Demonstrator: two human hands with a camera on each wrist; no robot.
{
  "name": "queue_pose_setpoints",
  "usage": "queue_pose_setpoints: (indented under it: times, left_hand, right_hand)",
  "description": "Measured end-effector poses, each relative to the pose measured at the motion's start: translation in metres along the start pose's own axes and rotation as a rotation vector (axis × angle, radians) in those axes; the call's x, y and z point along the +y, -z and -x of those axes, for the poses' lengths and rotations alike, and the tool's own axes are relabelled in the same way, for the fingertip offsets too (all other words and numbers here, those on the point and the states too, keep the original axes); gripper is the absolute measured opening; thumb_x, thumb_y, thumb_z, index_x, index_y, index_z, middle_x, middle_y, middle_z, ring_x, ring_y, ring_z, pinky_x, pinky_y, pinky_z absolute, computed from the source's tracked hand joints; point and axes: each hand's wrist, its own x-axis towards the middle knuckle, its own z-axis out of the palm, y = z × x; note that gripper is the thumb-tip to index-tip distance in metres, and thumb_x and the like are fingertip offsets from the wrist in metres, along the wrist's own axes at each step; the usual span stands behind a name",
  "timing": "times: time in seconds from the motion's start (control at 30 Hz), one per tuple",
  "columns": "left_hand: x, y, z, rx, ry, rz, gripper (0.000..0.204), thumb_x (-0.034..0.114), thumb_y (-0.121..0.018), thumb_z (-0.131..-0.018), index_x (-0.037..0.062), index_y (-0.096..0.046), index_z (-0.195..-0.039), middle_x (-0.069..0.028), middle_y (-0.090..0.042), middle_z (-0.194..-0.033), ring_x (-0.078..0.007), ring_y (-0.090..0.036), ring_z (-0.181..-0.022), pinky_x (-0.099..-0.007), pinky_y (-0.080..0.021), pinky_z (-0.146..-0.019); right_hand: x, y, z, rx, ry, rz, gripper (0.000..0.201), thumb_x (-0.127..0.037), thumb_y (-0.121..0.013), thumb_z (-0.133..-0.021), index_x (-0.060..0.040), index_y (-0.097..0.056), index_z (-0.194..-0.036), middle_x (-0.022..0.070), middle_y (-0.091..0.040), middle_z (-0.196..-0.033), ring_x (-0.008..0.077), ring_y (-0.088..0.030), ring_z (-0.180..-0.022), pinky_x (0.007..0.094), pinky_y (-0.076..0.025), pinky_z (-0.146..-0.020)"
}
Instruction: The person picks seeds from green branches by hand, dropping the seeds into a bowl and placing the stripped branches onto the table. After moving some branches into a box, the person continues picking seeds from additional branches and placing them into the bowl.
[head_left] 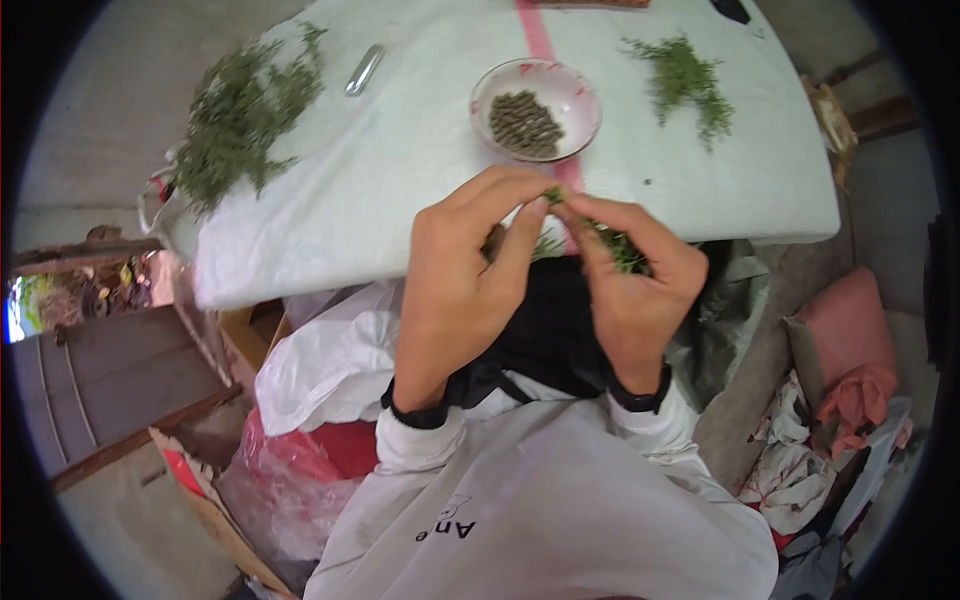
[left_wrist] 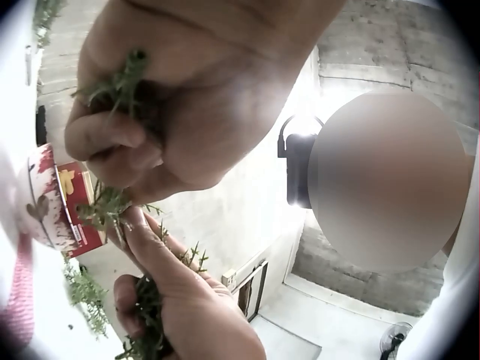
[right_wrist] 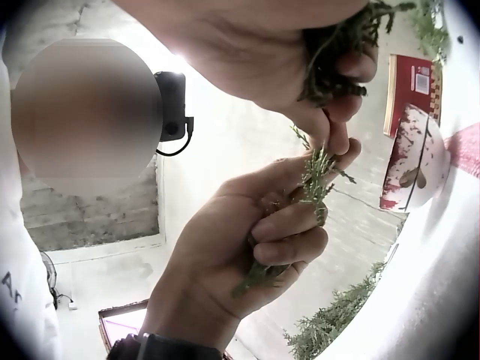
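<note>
My left hand [head_left: 465, 275] and right hand [head_left: 640, 275] meet fingertip to fingertip over the table's near edge, pinching a small green sprig [head_left: 553, 196] between them. In the right wrist view the left hand [right_wrist: 240, 225] has its lower fingers curled round more greenery [right_wrist: 262, 276], while a sprig [right_wrist: 318, 176] stands out by the fingertips. The right hand [left_wrist: 191, 289] holds a clump of green sprigs [left_wrist: 148, 319] in its palm under curled fingers. Just beyond the hands is a bowl [head_left: 580, 115] partly filled with small greyish-brown pellets [head_left: 524, 122].
On the white-covered table [head_left: 340, 200], a large heap of green branches [head_left: 240, 115] lies left and a smaller bunch [head_left: 690, 85] right. A shiny metallic object [head_left: 365, 70] lies near the left heap. White plastic [head_left: 330, 360] hangs below the table; bags [head_left: 850, 350] are at right.
</note>
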Motion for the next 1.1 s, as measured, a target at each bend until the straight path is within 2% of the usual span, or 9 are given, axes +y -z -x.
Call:
queue_pose_setpoints:
  times: [0.1,0.2,0.33,0.47,0.6,0.73,0.8,0.93,1.1]
  left_hand:
    - [-0.001,-0.008,-0.001,-0.015,0.003,0.027,0.021,-0.005,-0.054,-0.09,-0.0031,-0.066,-0.107,-0.0079,-0.067,-0.099,-0.0043,-0.054,-0.066,-0.0183,-0.039,-0.054]
    - [-0.002,-0.002,-0.009,0.023,0.06,0.113,0.022,-0.003,-0.053,-0.089,-0.0022,-0.066,-0.108,-0.0076,-0.067,-0.098,-0.0053,-0.049,-0.06,-0.0188,-0.037,-0.051]
    - [-0.009,0.004,-0.011,0.1,0.198,0.428,0.027,0.01,-0.051,-0.09,-0.0024,-0.061,-0.113,-0.0079,-0.065,-0.099,-0.0084,-0.043,-0.052,-0.0211,-0.035,-0.048]
    - [-0.017,0.013,-0.009,0.228,0.234,0.838,0.048,0.033,-0.043,-0.092,-0.0055,-0.051,-0.12,-0.0089,-0.058,-0.1,-0.009,-0.044,-0.061,-0.0222,-0.034,-0.046]
    - [-0.026,0.019,-0.015,0.216,0.169,1.074,0.056,0.042,-0.039,-0.092,-0.0055,-0.046,-0.121,-0.0075,-0.051,-0.093,-0.0114,-0.043,-0.069,-0.0234,-0.035,-0.048]
    - [-0.029,0.025,-0.014,0.225,0.066,1.096,0.057,0.041,-0.038,-0.092,-0.0054,-0.044,-0.123,-0.0061,-0.046,-0.088,-0.013,-0.042,-0.073,-0.0267,-0.039,-0.057]
    - [-0.032,0.026,-0.015,0.222,0.029,1.084,0.057,0.041,-0.038,-0.092,-0.0055,-0.044,-0.124,-0.0057,-0.044,-0.086,-0.0135,-0.041,-0.073,-0.028,-0.04,-0.061]
    - [-0.041,0.032,-0.012,0.25,-0.128,1.027,0.057,0.036,-0.042,-0.091,-0.0065,-0.041,-0.129,-0.0064,-0.046,-0.089,-0.0144,-0.042,-0.075,-0.0309,-0.041,-0.073]
    - [-0.041,0.021,-0.008,0.293,-0.004,0.814,0.059,0.028,-0.052,-0.09,-0.0075,-0.04,-0.134,-0.0135,-0.055,-0.106,-0.0199,-0.052,-0.096,-0.0341,-0.042,-0.091]
  right_hand:
    - [0.0,0.013,-0.009,0.036,0.085,0.12,0.017,0.008,-0.07,-0.081,0.0049,-0.07,-0.097,0.0072,-0.072,-0.086,0.0084,-0.065,-0.078,0.0218,-0.051,-0.069]
    - [-0.012,0.03,-0.03,-0.162,-0.055,0.258,0.014,0.003,-0.071,-0.081,0.0027,-0.071,-0.095,0.0043,-0.072,-0.084,0.0055,-0.062,-0.07,0.0201,-0.048,-0.063]
    - [-0.02,0.074,-0.096,0.093,-0.063,0.368,0.013,-0.012,-0.073,-0.083,-0.0023,-0.071,-0.092,-0.0009,-0.067,-0.078,0.0022,-0.05,-0.058,0.0187,-0.037,-0.052]
    - [0.015,0.113,-0.188,-0.123,0.198,0.65,0.024,-0.015,-0.074,-0.083,-0.0011,-0.068,-0.102,0.0028,-0.068,-0.091,0.0085,-0.059,-0.076,0.0217,-0.045,-0.068]
    - [0.002,0.073,-0.164,-0.021,0.619,0.95,0.03,-0.016,-0.075,-0.082,-0.0016,-0.066,-0.107,0.007,-0.068,-0.099,0.0139,-0.059,-0.089,0.0258,-0.046,-0.079]
    - [-0.033,0.011,-0.07,-0.373,0.245,0.633,0.043,-0.017,-0.077,-0.081,-0.003,-0.062,-0.118,0.011,-0.069,-0.102,0.0149,-0.063,-0.095,0.0289,-0.047,-0.081]
    - [-0.047,-0.022,-0.034,-0.607,-0.25,0.243,0.036,-0.01,-0.074,-0.083,-0.0022,-0.063,-0.116,0.0083,-0.071,-0.094,0.0121,-0.065,-0.083,0.0256,-0.049,-0.072]
    - [-0.016,-0.05,-0.008,-0.345,-0.282,0.034,0.027,-0.004,-0.069,-0.086,-0.0018,-0.064,-0.112,0.0066,-0.071,-0.088,0.0088,-0.064,-0.07,0.0212,-0.049,-0.062]
    - [-0.005,-0.047,-0.006,-0.278,-0.333,-0.096,0.021,-0.005,-0.066,-0.09,0.0001,-0.063,-0.111,0.0086,-0.071,-0.087,0.0089,-0.063,-0.067,0.0207,-0.048,-0.056]
